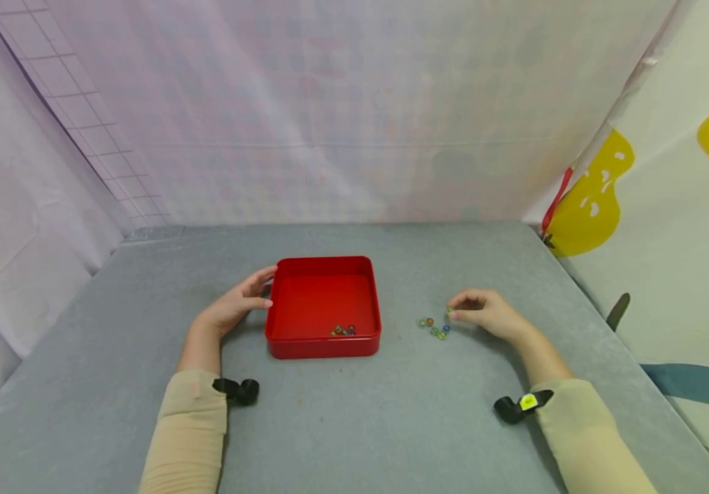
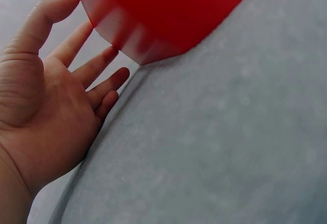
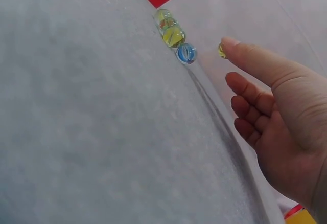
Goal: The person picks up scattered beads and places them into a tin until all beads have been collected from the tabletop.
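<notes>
A square red box (image 1: 323, 346) without a lid sits on the table, with several glass marbles (image 1: 343, 331) gathered near its front wall. My left hand (image 1: 238, 302) rests against the box's left side, its fingers extended and fingertips touching the wall, as the left wrist view also shows for the hand (image 2: 56, 91). To the right of the box, my right hand (image 1: 484, 312) pinches a yellowish marble (image 3: 222, 51) between thumb and a finger, lifted off the table. Just left of that hand lie several loose marbles (image 1: 434, 331), among them a blue one (image 3: 187, 53).
Grey cloth covers the table (image 1: 428, 425). A pale curtain (image 1: 342, 123) hangs along the back edge, and a white sheet with yellow shapes (image 1: 595, 199) hangs on the right. Small dark specks (image 1: 321, 418) dot the cloth in front of the box.
</notes>
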`<move>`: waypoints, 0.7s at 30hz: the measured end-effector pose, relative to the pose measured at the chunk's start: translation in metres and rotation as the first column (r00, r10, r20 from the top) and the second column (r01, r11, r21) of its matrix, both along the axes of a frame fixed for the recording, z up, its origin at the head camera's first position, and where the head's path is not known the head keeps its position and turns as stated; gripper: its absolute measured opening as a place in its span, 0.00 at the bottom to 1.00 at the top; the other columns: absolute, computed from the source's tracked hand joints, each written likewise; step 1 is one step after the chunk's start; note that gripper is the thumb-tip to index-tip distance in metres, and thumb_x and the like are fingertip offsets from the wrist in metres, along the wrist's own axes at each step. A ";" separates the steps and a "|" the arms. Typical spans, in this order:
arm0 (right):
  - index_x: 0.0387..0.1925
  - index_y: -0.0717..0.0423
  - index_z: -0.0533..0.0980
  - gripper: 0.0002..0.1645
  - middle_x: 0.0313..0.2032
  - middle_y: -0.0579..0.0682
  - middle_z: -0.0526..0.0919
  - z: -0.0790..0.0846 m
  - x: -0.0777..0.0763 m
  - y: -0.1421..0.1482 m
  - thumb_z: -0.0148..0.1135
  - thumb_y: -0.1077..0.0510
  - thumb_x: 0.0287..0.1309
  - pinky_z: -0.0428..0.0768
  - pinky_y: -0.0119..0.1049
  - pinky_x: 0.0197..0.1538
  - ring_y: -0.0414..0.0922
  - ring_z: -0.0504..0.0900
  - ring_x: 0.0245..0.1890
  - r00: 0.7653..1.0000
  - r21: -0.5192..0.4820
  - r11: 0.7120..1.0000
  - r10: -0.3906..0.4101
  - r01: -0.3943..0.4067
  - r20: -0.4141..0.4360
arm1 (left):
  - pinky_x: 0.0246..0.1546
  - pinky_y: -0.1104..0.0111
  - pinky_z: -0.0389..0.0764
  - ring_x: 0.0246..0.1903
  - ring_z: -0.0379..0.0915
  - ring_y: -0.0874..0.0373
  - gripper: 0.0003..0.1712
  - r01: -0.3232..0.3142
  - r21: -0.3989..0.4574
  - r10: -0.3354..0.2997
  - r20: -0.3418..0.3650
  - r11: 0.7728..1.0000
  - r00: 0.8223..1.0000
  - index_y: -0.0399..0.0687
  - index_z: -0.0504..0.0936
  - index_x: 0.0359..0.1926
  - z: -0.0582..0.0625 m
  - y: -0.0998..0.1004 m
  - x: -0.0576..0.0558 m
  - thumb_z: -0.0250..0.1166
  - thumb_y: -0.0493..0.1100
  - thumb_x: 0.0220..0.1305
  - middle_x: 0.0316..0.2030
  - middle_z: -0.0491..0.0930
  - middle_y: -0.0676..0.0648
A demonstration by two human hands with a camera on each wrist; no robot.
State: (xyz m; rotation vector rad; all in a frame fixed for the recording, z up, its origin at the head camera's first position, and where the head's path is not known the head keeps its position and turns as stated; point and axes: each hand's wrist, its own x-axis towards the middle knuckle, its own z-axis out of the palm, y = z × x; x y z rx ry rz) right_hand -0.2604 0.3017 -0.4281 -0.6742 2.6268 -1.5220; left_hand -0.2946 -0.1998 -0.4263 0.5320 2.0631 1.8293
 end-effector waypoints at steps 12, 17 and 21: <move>0.40 0.65 0.81 0.11 0.37 0.53 0.83 0.008 0.004 -0.009 0.68 0.65 0.54 0.74 0.28 0.41 0.39 0.78 0.37 0.999 0.034 0.999 -0.042 0.043 -0.019 | 0.62 0.42 0.52 0.70 0.42 0.42 0.42 -0.002 -0.008 0.002 0.005 1.000 1.000 0.46 0.50 0.74 0.002 0.001 0.002 0.59 0.34 0.64 0.73 0.47 0.41; 0.38 0.68 0.80 0.09 0.36 0.56 0.82 0.030 0.019 -0.023 0.67 0.66 0.54 0.72 0.31 0.42 0.43 0.76 0.37 0.997 0.072 0.996 -0.040 0.044 -0.061 | 0.62 0.42 0.52 0.70 0.41 0.42 0.41 -0.003 -0.008 0.003 0.000 1.000 1.000 0.45 0.50 0.74 0.003 0.002 0.002 0.59 0.33 0.64 0.73 0.47 0.41; 0.38 0.67 0.81 0.09 0.36 0.56 0.81 0.033 0.021 -0.026 0.67 0.66 0.54 0.72 0.34 0.42 0.44 0.75 0.37 0.995 0.085 0.995 -0.053 0.060 -0.079 | 0.62 0.43 0.52 0.70 0.41 0.42 0.41 0.002 -0.003 -0.002 -0.008 1.000 1.000 0.44 0.50 0.74 0.001 0.000 0.001 0.58 0.33 0.64 0.73 0.47 0.40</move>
